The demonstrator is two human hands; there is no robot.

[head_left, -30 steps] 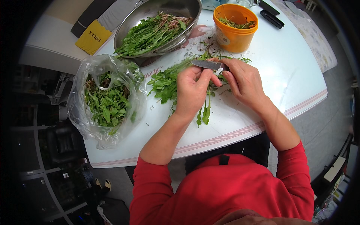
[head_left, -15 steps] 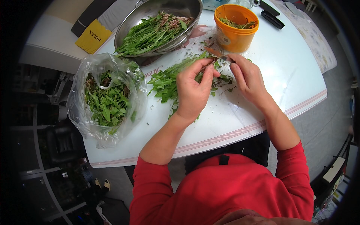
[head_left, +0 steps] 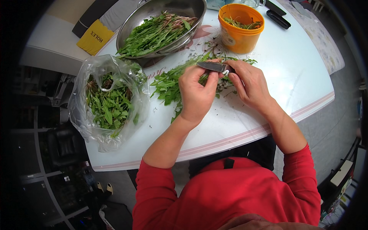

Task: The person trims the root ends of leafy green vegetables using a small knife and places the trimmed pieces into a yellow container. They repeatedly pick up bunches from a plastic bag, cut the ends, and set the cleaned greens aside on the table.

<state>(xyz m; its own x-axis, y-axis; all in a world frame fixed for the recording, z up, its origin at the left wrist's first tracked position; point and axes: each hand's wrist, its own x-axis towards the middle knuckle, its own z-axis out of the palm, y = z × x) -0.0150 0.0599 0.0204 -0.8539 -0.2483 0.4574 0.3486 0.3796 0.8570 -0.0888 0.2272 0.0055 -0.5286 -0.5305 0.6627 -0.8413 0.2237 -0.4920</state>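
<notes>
Right hand grips knife; left hand half-curled, hold unclear. Upper-centre basin greens appear trimmed; mid-left bagged greens seemingly outstanding.

We are wearing a plain red top and seeing a white bench with a pink patterned border, green leafy plants, a silvery bowl, an orange bucket and a dark grey knife.

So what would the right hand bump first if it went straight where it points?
The right hand, holding the knife, would probably meet the left hand first; any gap's depth is unclear.
</notes>
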